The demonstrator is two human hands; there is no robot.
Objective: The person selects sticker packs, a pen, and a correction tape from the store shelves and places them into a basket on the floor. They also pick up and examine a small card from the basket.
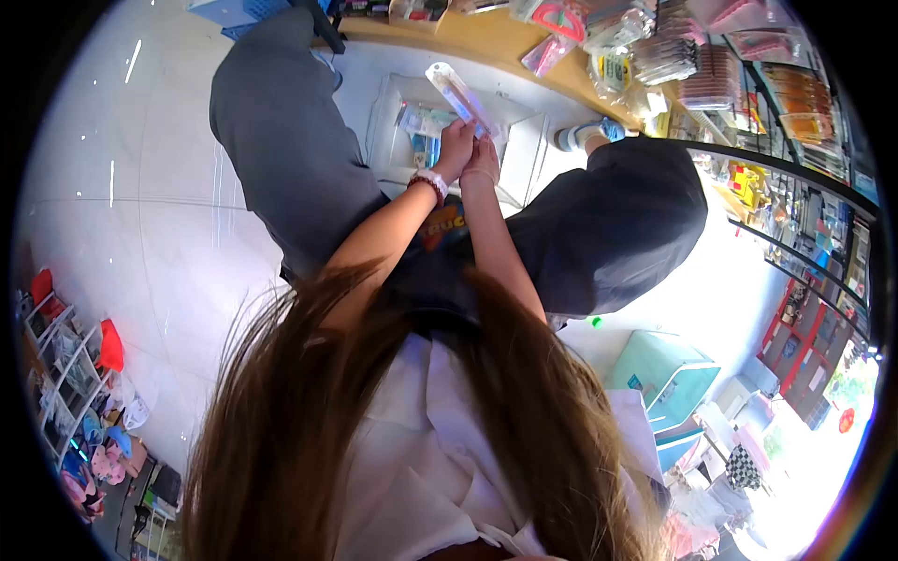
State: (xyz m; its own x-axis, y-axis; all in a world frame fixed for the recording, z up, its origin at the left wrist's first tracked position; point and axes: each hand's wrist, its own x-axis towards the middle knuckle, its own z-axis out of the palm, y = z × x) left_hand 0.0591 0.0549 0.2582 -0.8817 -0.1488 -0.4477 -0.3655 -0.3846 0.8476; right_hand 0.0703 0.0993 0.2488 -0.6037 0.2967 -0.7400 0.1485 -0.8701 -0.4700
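Both my hands meet in front of me, over a white open box (379,140) that stands between my knees with small blue and white packets (424,150) inside. My left hand (455,151), with a beaded bracelet at its wrist, and my right hand (482,161) close round the lower end of a long, narrow clear package (454,89). The package points up and away from me, with a hole at its far end. Its contents are too blurred to name. The fingertips are partly hidden.
A wooden shelf (486,42) with many hanging packets (706,79) curves across the front and right. A blue basket (238,13) is at the front left. Racks with red items (110,344) stand at far left, a mint-green bin (669,374) at right.
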